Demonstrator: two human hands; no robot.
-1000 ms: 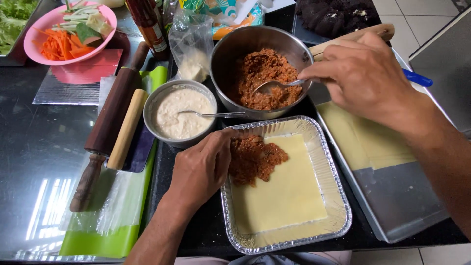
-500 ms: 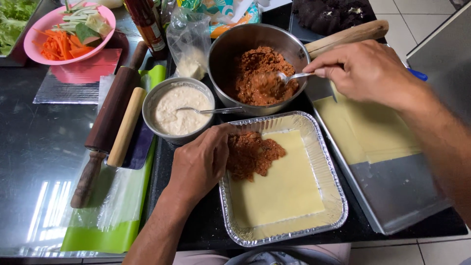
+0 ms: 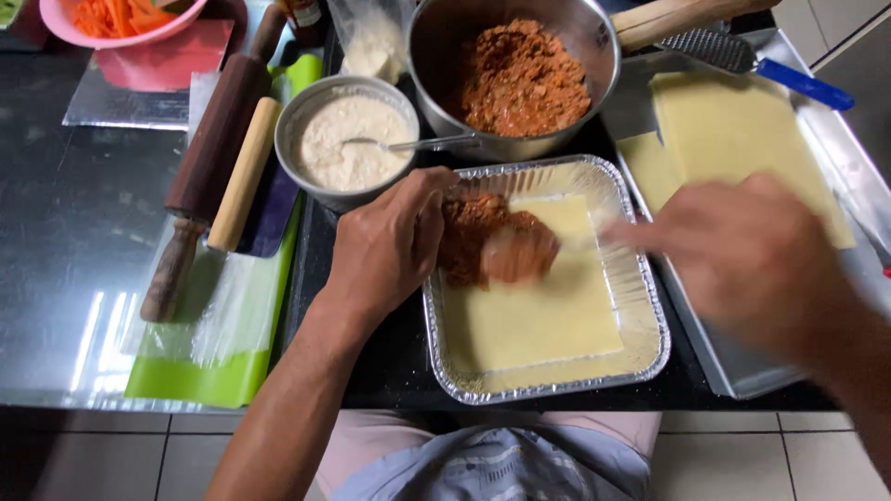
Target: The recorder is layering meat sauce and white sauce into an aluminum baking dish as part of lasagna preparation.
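Rectangular silver foil tray, lined with a pale yellow pasta sheet, is being steadied near the front edge of the dark glossy counter. Brown minced meat sauce is being laid on the far left part of the sheet. The tray's far left corner is being gripped by the left hand, its fingers curled over the rim. The right hand is being held above the tray's right side, motion-blurred and closed around what seems to be a spoon handle; a blurred scoop of sauce is being carried over the sheet. Just beyond the tray, a round steel pan with a wooden handle, holding more meat sauce, is being kept beside a small steel bowl of white sauce with a spoon in it. To the right, further pasta sheets are being stored on a flat metal tray. To the left, two wooden rolling pins are being rested on a green mat.
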